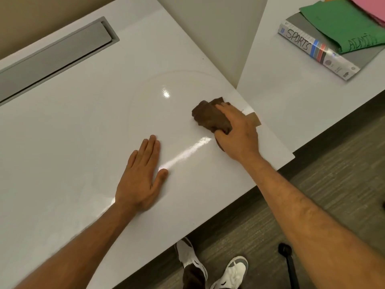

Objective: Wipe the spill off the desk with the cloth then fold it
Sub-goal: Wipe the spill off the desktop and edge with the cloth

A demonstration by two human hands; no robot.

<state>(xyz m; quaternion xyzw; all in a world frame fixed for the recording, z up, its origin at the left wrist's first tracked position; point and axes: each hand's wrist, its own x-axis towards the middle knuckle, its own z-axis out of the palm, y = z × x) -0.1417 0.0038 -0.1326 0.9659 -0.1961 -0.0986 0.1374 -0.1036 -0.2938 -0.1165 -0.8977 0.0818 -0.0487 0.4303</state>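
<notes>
A bunched brown cloth [209, 116] lies on the white desk [73, 122] near its right edge. My right hand [237, 132] presses down on the cloth and grips it, thumb at its near side. My left hand [143, 174] rests flat on the desk, palm down, fingers together, to the left of the cloth and holding nothing. A faint curved wet outline [145, 82] and glossy streaks show on the desk surface between and beyond the hands.
A grey cable-tray lid [54, 59] is set into the desk at the back left. A second white desk [291, 101] on the right carries a binder [318, 51] marked SPORTS and a green folder [343, 24]. Below are my shoes [235, 272] and the floor.
</notes>
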